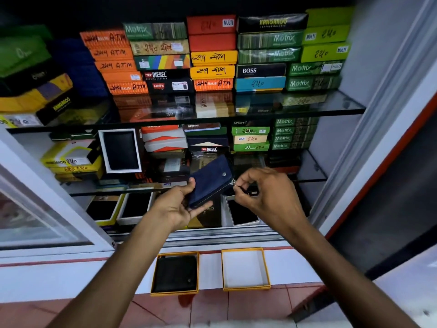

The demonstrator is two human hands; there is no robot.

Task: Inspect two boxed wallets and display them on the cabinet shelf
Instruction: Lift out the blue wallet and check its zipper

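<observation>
The left hand [182,207] grips a blue wallet [210,179] before the cabinet shelf [312,178], long axis tilted up-right; the right hand [262,190] pinches its zipper pull [234,183]. Below, a black wallet [176,273] sits boxed.

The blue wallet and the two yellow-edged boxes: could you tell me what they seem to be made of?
Blue wallet: matte, suede-like leather or fabric, with a metal snap. Boxes: thin card, judging by their sharp edges and plain white lining.
</observation>
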